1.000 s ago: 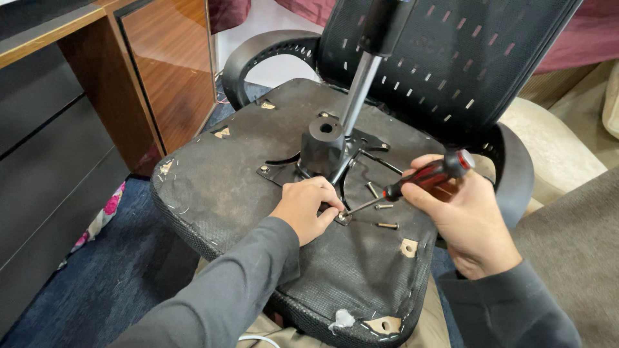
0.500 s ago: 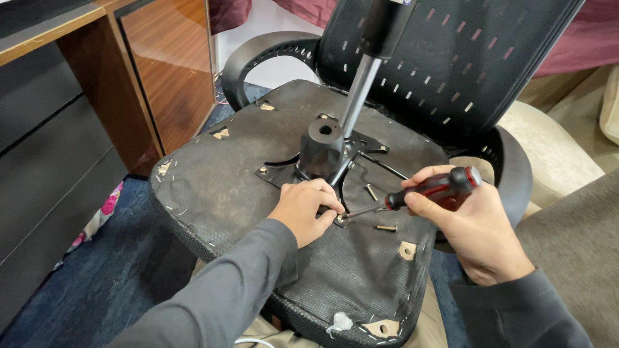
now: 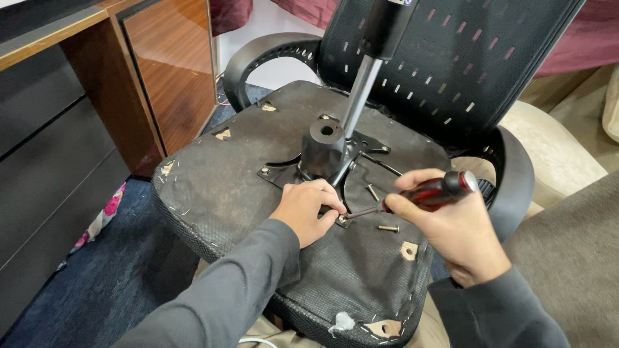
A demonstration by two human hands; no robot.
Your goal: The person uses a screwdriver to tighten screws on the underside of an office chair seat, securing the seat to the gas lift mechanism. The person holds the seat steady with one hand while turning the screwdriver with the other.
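An office chair lies upturned, its dark fabric seat underside (image 3: 232, 174) facing up. A black metal mechanism plate (image 3: 325, 154) with a gas lift cylinder (image 3: 361, 90) is fixed at its middle. My right hand (image 3: 451, 225) grips a screwdriver (image 3: 425, 193) with a red and black handle; its tip rests at the plate's near corner. My left hand (image 3: 306, 209) is pressed on the seat beside that corner, fingertips pinched at the screwdriver tip. Two loose screws (image 3: 388, 228) lie on the fabric close to the tip.
The chair's mesh backrest (image 3: 464, 58) and black armrests (image 3: 516, 174) rise behind the seat. A wooden cabinet (image 3: 167, 71) and dark drawers (image 3: 45, 161) stand at the left on blue carpet (image 3: 109, 277). A beige cushion (image 3: 554, 154) lies at the right.
My right hand has lowered slightly and shifted right, tilting the screwdriver handle flatter. My left hand stays at the plate's corner.
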